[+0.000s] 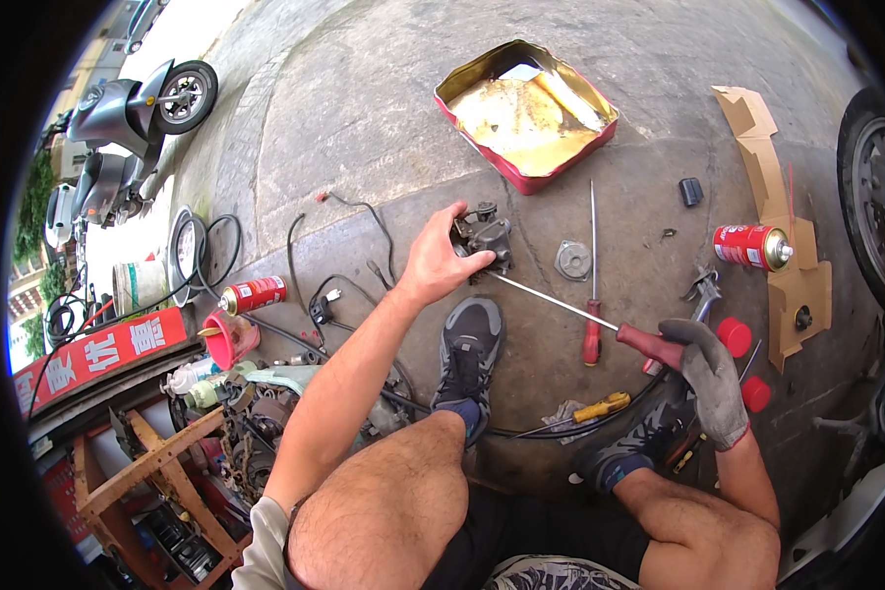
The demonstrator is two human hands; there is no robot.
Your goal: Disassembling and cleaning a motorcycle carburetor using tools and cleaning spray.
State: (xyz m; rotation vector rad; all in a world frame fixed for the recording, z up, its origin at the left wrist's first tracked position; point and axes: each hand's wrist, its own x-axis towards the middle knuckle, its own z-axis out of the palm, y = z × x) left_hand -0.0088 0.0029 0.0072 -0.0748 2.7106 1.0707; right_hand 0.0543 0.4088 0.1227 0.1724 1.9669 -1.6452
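My bare left hand [441,258] grips a small dark metal carburetor [489,239] just above the ground, thumb on its near side. My right hand [706,379], in a grey work glove, is closed round the red handle of a long screwdriver [560,307]. Its shaft runs left and the tip meets the carburetor's lower side, near my left thumb. Just right of the carburetor lies a round grey metal part [573,261]. Beside that, a second red-handled screwdriver [593,295] lies on the concrete. A yellow-handled screwdriver [600,408] rests between my feet.
Ahead stands a cut-open red tin [531,182] with wet yellowish insides. Red spray cans [747,246] [256,294] lie on both sides. Opened cardboard [787,295], red caps [733,337] and pliers [703,287] are at right. Cables [364,211] and a cluttered wooden rack [157,462] occupy the left.
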